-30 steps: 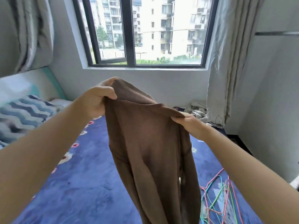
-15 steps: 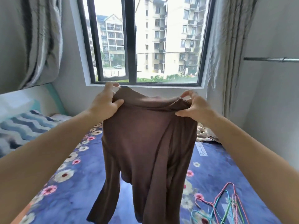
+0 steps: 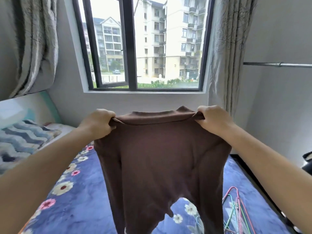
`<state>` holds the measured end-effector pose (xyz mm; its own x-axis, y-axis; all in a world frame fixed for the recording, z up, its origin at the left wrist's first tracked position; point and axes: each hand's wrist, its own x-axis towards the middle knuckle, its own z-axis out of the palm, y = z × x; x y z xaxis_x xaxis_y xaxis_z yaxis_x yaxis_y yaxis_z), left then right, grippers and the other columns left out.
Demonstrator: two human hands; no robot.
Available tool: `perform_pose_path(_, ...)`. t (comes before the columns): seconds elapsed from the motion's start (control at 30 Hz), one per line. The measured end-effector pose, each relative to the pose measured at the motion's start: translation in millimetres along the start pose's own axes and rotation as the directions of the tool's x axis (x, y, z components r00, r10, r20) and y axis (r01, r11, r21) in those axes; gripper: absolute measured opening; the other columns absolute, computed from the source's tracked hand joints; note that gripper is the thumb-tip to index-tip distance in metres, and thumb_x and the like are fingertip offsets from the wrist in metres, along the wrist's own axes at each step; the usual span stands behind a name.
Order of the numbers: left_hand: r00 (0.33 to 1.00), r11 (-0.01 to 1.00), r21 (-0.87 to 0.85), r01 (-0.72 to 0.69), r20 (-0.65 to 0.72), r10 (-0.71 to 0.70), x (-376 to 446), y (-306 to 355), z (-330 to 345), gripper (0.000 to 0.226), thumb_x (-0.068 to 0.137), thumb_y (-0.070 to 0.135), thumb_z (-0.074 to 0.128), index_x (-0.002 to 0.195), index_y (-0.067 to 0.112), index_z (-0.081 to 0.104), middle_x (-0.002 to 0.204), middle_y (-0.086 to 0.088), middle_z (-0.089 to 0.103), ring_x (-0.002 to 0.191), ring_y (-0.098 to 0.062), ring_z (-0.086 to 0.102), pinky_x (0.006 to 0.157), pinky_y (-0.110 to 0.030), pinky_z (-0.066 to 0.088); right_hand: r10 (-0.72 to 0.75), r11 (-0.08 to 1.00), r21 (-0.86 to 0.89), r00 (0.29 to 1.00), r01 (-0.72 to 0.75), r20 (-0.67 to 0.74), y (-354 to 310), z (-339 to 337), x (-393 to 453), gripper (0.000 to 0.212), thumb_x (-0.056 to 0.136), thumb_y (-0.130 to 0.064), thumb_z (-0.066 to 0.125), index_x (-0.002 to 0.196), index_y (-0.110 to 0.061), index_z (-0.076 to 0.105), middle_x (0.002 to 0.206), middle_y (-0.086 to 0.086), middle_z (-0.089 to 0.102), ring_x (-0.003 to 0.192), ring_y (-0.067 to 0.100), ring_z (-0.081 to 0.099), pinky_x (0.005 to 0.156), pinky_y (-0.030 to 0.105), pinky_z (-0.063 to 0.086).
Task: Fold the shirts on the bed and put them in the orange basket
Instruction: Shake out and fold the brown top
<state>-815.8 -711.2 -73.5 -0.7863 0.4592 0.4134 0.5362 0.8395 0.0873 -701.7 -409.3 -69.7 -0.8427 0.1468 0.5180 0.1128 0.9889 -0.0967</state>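
A brown long-sleeved shirt (image 3: 162,157) hangs spread out in the air in front of me, above the bed. My left hand (image 3: 98,123) grips its left shoulder and my right hand (image 3: 212,118) grips its right shoulder, both with curled fingers. The collar runs taut between the two hands. The sleeves and hem hang down past the bottom of the view. The orange basket is not in view.
The bed has a blue flowered cover (image 3: 70,203). A striped pillow (image 3: 20,142) lies at the left. Several coloured wire hangers (image 3: 236,210) lie on the bed at the right. A window (image 3: 143,48) and curtains are straight ahead, a metal rail (image 3: 276,65) at the right.
My hands have moved apart and stretched the shirt out wide by its shoulders; earlier it hung bunched and narrow. The view has tilted upward toward the window.
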Motion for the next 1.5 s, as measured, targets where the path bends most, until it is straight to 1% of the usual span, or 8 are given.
perform_pose_path(0.23, 0.993, 0.781, -0.613, 0.122, 0.081, -0.092, -12.4, 13.6, 6.9, 0.028, 0.083, 0.028, 0.067, 0.061, 0.011, 0.059, 0.057, 0.003, 0.054, 0.056, -0.013, 0.048, 0.054, -0.021, 0.037, 0.069, 0.987, 0.145, 0.997, -0.072, 0.028, 15.9, -0.1, -19.9, 0.017, 0.089, -0.015, 0.056, 0.101, -0.003, 0.058, 0.093, 0.019, 0.065, 0.092, 0.036, 0.059, 0.073, 0.036, 0.041)
perform_pose_path(0.43, 0.956, 0.868, -0.49, 0.085, 0.287, 0.068, -39.5, -1.4, -18.1, 0.052, 0.039, 0.056, 0.064, 0.06, 0.01, 0.054, 0.05, 0.008, 0.048, 0.05, -0.006, 0.045, 0.055, -0.024, 0.036, -0.129, 0.962, -0.215, 0.975, 0.167, 0.181, 22.6, -30.9, -44.0, 0.047, 0.073, -0.059, 0.063, 0.09, -0.015, 0.062, 0.085, 0.003, 0.067, 0.086, 0.024, 0.061, 0.064, 0.026, 0.033)
perform_pose_path(0.63, 0.956, 0.997, -0.072, 0.031, 0.293, -0.008, -67.1, 13.7, -21.5, 0.011, 0.079, 0.011, 0.068, 0.075, 0.014, 0.058, 0.073, -0.001, 0.054, 0.076, -0.02, 0.05, 0.061, -0.026, 0.034, -0.125, 0.924, -0.293, 0.917, 0.247, 0.379, 5.2, -30.7, -67.5, 0.031, 0.09, -0.042, 0.051, 0.106, -0.018, 0.063, 0.109, 0.002, 0.063, 0.105, 0.023, 0.056, 0.072, 0.029, 0.041)
perform_pose_path(0.8, 0.982, 0.929, -0.322, 0.185, 0.033, -0.184, -108.0, 17.6, -9.8, 0.015, 0.092, 0.008, 0.051, 0.087, 0.013, 0.064, 0.077, -0.006, 0.058, 0.085, -0.028, 0.053, 0.065, -0.027, 0.034, 0.0, 0.979, 0.2, 0.978, -0.042, 0.207, -1.7, -3.6, -103.4, 0.015, 0.091, -0.021, 0.053, 0.096, -0.013, 0.065, 0.096, 0.011, 0.062, 0.1, 0.031, 0.056, 0.083, 0.037, 0.041)
perform_pose_path(0.93, 0.958, 0.57, -0.78, 0.257, 0.13, -0.255, -142.2, 25.5, -9.1, 0.021, 0.095, -0.003, 0.042, 0.092, 0.008, 0.059, 0.07, 0.004, 0.06, 0.074, -0.012, 0.053, 0.058, -0.004, 0.04, 0.194, 0.588, 0.74, 0.945, -0.328, 0.264, -11.6, 10.5, -127.8, 0.022, 0.093, -0.006, 0.047, 0.082, -0.018, 0.062, 0.087, 0.007, 0.059, 0.09, 0.02, 0.051, 0.082, 0.029, 0.041)
perform_pose_path(1.03, 0.946, 0.639, -0.701, 0.316, 0.185, -0.266, -160.7, 31.7, -7.4, 0.028, 0.097, 0.007, 0.042, 0.121, 0.001, 0.056, 0.104, -0.001, 0.057, 0.097, -0.009, 0.05, 0.069, -0.005, 0.039, 0.132, 0.46, 0.794, 0.915, -0.397, 0.381, -24.7, 15.2, -138.4, 0.024, 0.094, -0.01, 0.046, 0.079, -0.022, 0.061, 0.095, 0.01, 0.06, 0.093, 0.022, 0.053, 0.092, 0.043, 0.043)
perform_pose_path(1.27, 0.729, 0.902, -0.025, 0.43, 0.599, -0.331, -204.1, 7.5, -15.1, 0.041, 0.097, 0.043, 0.038, 0.13, 0.025, 0.053, 0.138, -0.007, 0.047, 0.125, -0.025, 0.043, 0.096, -0.025, 0.03, -0.077, 0.59, 0.543, 0.628, -0.598, 0.775, -48.7, 12.7, -163.2, 0.02, 0.095, -0.016, 0.05, 0.11, -0.013, 0.063, 0.113, 0.01, 0.064, 0.105, 0.028, 0.061, 0.096, 0.043, 0.047)
perform_pose_path(1.5, 0.617, 0.918, 0.067, 0.392, 0.72, -0.316, -210.7, -41.5, -5.6, 0.045, 0.097, 0.042, 0.039, 0.136, 0.021, 0.047, 0.149, -0.007, 0.031, 0.137, -0.02, 0.029, 0.105, -0.023, 0.024, -0.049, 0.697, 0.296, 0.369, -0.653, 0.928, -66.8, 37.9, -148.5, 0.012, 0.092, -0.011, 0.055, 0.088, -0.014, 0.066, 0.085, 0.005, 0.07, 0.073, 0.019, 0.068, 0.077, 0.036, 0.056)
